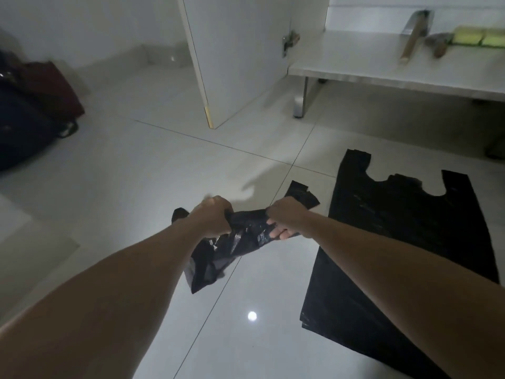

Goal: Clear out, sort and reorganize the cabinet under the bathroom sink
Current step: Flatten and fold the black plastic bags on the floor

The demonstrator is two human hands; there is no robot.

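A crumpled black plastic bag (218,258) hangs above the tiled floor, stretched between both hands. My left hand (211,216) grips its left part with curled fingers. My right hand (287,220) grips its right part, and a bag corner sticks out beyond it. To the right, another black bag (396,242) lies spread flat on the floor, handles pointing away from me. The open cabinet shelf (355,58) at the top right holds a cleaver with a wooden handle (412,36), a brush-like tool (438,45) and yellow-green sponges (481,36).
The white cabinet door (232,56) stands open at top centre. A metal cabinet leg (299,102) stands on the floor below the shelf. Dark bags, one maroon (52,86), lie at the far left against the wall. Glossy light floor tiles (136,173) spread around.
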